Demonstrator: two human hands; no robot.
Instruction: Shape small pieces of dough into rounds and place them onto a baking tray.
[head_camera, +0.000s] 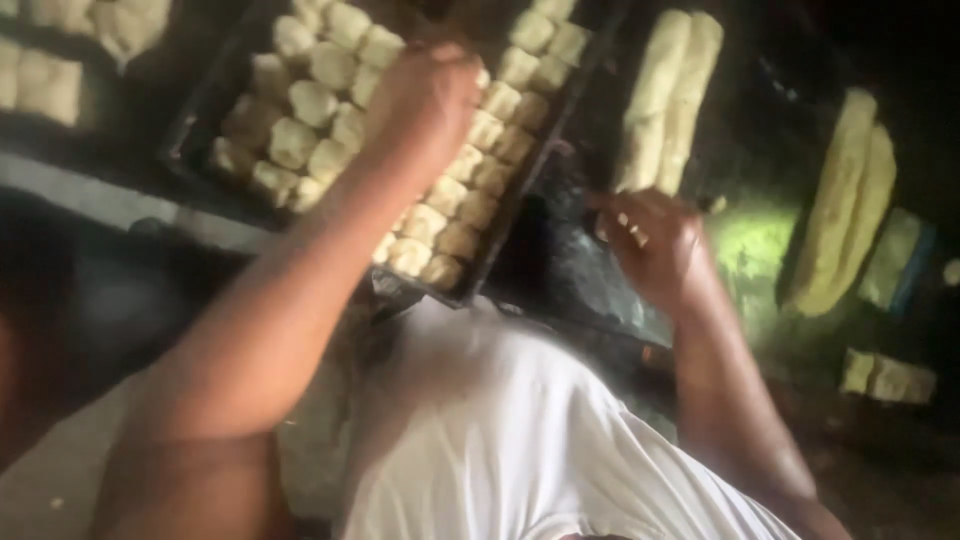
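Observation:
The view is tilted and blurred. My left hand (425, 95) reaches over a dark baking tray (197, 125) packed with several rows of small pale dough pieces (300, 100). Its fingers are bunched together above the middle rows, and whether they pinch a piece is hidden by blur. My right hand (650, 245) hovers over the dark work surface (575, 260), fingers curled, just below the near end of two long dough rolls (665, 90). What, if anything, it holds is unclear.
Another pair of long dough rolls (845, 210) lies to the right, with smaller dough chunks (890, 378) below them. A second tray of dough pieces (60, 80) sits at the top left. My white shirt (500, 430) fills the bottom centre.

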